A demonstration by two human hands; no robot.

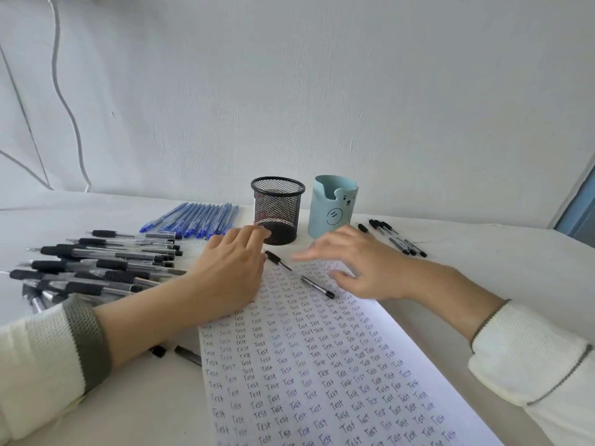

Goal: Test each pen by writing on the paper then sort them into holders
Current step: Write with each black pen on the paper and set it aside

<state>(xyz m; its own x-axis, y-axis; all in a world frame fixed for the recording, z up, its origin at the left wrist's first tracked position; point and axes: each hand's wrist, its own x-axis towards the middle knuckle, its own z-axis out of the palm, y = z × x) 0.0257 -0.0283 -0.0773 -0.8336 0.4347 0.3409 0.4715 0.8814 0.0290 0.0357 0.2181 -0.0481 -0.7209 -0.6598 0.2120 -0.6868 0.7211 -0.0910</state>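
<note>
The clear-barrelled pen (300,275) lies diagonally on the upper end of the paper (322,365), between the hands. The left hand (231,268) rests palm-down on the paper's corner, fingers relaxed and holding nothing; the right hand (354,265) hovers open beside the pen. Pin the paper with the left hand and pinch the pen mid-barrel, clear of the black mesh holder (277,210).

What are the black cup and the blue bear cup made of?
Black mesh pen holder: looks like metal wire, painted matte black; you can see through its grid. Blue bear pen holder: smooth, dull, solid wall, probably plastic, maybe silicone; hard to say.
</note>
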